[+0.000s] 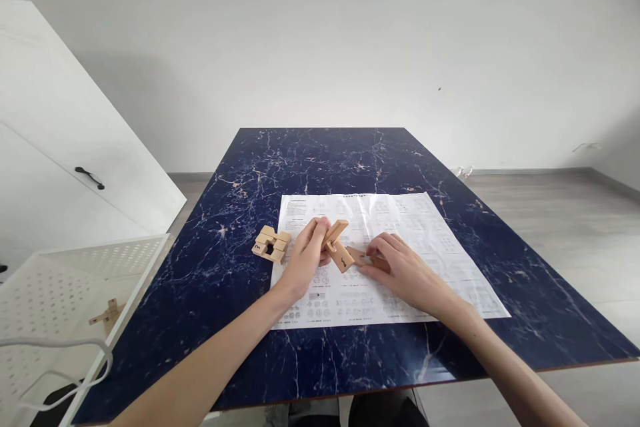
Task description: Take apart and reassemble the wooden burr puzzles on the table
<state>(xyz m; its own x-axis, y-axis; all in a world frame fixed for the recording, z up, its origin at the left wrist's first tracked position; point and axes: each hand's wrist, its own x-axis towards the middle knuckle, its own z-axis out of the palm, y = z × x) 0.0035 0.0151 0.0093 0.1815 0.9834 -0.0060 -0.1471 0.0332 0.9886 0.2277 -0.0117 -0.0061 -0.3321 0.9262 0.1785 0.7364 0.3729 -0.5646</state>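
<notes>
A white cabinet (75,107) stands at ten o'clock, its black handle (90,177) at nine. A white cable (60,343) curves at eight o'clock.

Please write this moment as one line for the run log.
left hand: holds crossed wooden puzzle pieces | right hand: touches wooden piece over printed sheet | beside sheet's left edge: notched wooden block assembly | surface: blue marble-patterned table

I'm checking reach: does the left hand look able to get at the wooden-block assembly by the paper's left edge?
Probably yes: the assembly lies beside the left hand, unobstructed, but that hand holds wooden pieces.
</notes>
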